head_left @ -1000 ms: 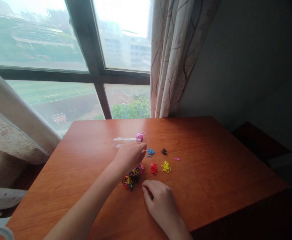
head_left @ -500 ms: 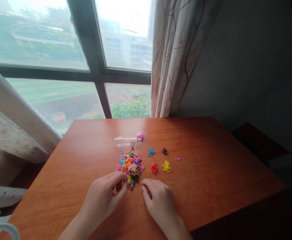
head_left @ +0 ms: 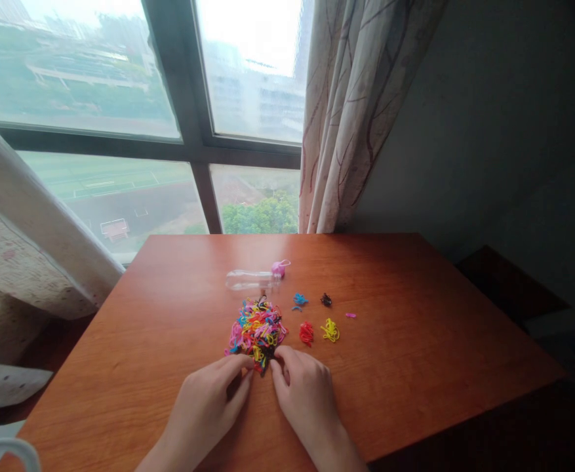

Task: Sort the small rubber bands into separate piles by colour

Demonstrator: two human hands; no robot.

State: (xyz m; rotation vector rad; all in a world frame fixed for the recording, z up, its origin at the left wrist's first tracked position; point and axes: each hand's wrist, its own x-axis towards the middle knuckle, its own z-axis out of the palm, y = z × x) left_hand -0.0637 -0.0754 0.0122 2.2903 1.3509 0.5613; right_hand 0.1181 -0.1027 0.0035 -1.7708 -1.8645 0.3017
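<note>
A mixed heap of small coloured rubber bands (head_left: pixel 258 326) lies on the wooden table. At its near left edge is my left hand (head_left: pixel 213 396), thumb and forefinger pinched close to some red bands. My right hand (head_left: pixel 304 387) pinches at the near right edge, its fingertips against dark bands. What either pinch holds is too small to make out. To the right sit small separate groups: blue bands (head_left: pixel 300 299), black bands (head_left: pixel 326 299), red bands (head_left: pixel 306 334) and yellow bands (head_left: pixel 330 330). One pink band (head_left: pixel 351 316) lies farther right.
Behind the heap a clear plastic bottle (head_left: pixel 250 280) lies on its side, with a pink cap (head_left: pixel 279 268) by its mouth. The table (head_left: pixel 405 341) reaches back to a window with curtains (head_left: pixel 336 131). A white curved rail (head_left: pixel 9 447) shows at lower left.
My right hand has moved left and forward to the heap's edge. My left hand has shifted slightly right and down, its fingertips closer to the near bands. The view has shifted slightly.
</note>
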